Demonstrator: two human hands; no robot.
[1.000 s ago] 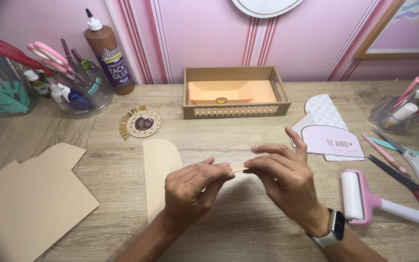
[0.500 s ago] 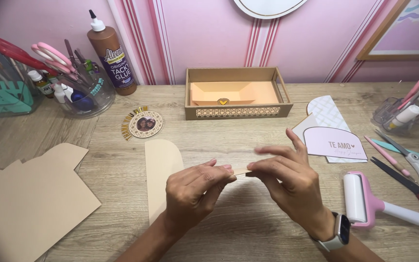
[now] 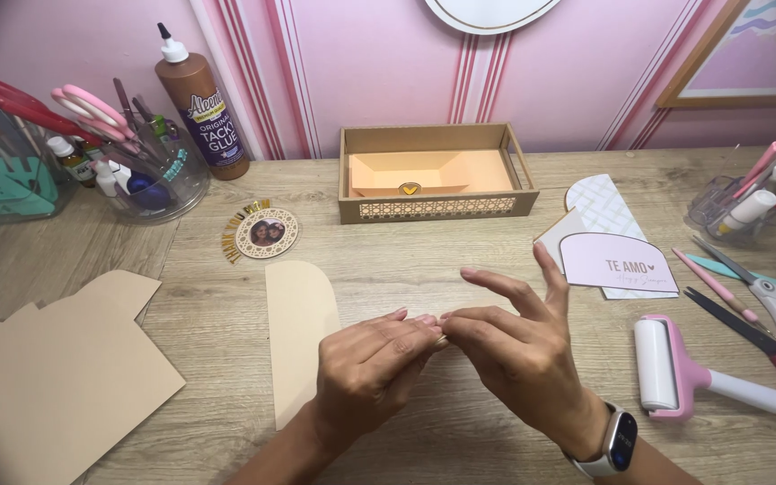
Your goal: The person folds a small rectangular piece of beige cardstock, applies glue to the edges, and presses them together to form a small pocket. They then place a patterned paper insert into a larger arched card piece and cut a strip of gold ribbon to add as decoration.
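Pinching something tiny, hidden between both fingertips | left hand (image 3: 372,370) and right hand (image 3: 514,355) now touch, gap closed since 0.5 s ago | arched card (image 3: 296,334) lies just left | roller (image 3: 666,366) right on tabletop (image 3: 424,260)

Arched tan card piece (image 3: 296,332), flat beside hands

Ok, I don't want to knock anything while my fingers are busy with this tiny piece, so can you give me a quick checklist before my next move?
1. Left hand and right hand meet fingertip to fingertip: ok.
2. What they pinch: cannot tell, hidden.
3. Tan arched cardboard strip flat, partly under left hand: ok.
4. Pink-handled white roller apart from right hand: ok.
5. Brown glue bottle upright, capped: ok.
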